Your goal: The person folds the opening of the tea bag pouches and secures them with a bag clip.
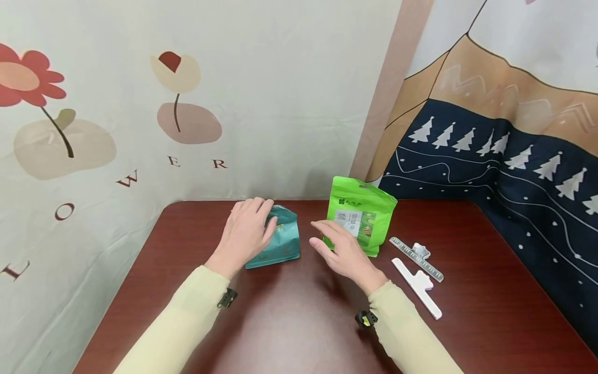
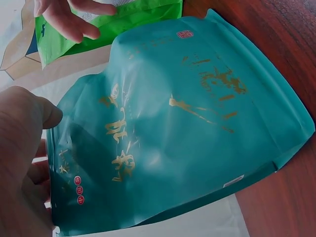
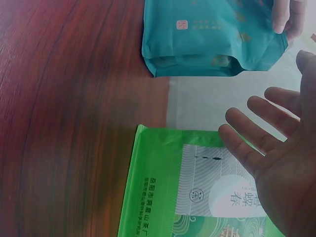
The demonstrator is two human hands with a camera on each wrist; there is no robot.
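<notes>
A teal pouch [image 1: 282, 240] with gold lettering stands on the table. My left hand [image 1: 247, 231] holds it by the top edge, with the thumb [image 2: 48, 112] on the near face and other fingers partly hidden behind the pouch. To the right a bright green pouch [image 1: 362, 209] with a pale label stands upright. My right hand [image 1: 343, 254] is in front of it with fingers spread and nothing held. In the right wrist view those fingers [image 3: 254, 131] overlap the green pouch's label; whether they touch it I cannot tell.
Two bag clips lie right of the green pouch: a clear one [image 1: 416, 258] and a white one [image 1: 416, 286]. The dark red-brown table [image 1: 289, 332] ends at the back against a pale printed curtain [image 1: 280, 104]. A navy printed cloth [image 1: 528, 208] hangs at the right.
</notes>
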